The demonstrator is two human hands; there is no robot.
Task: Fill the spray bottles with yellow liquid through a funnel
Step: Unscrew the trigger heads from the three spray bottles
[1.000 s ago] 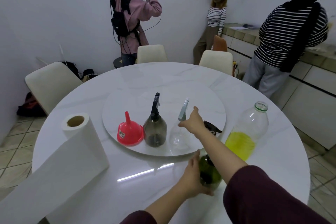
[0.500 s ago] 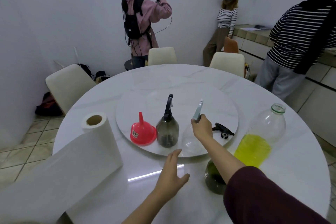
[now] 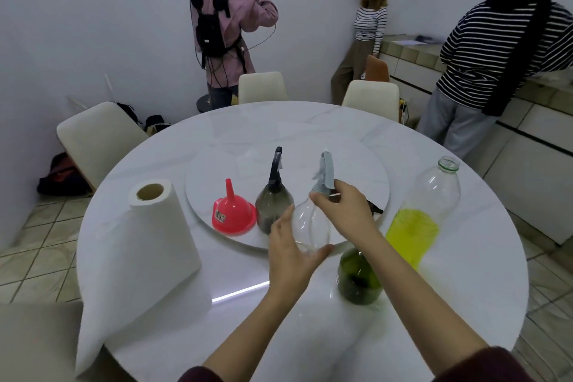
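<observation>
right hand (image 3: 344, 211) is pinched around the neck of the clear spray bottle (image 3: 311, 226), just below its grey trigger head (image 3: 324, 175). left hand (image 3: 291, 253) is held wide, fingers straight, cupped against the bottle's lower body. both forearms are extended forward over the round white bench (image 3: 449, 304). the bottle is located at the near edge of the turntable (image 3: 223, 164), beside a dark spray bottle (image 3: 273, 205) and a red funnel (image 3: 232, 211). a green bottle (image 3: 356, 279), a yellow liquid bottle (image 3: 421, 217) and a paper towel roll (image 3: 145, 257) are placed on the bench. three people are seen standing by the wall.

Maroon sleeves (image 3: 483, 364), bare forearms.
</observation>
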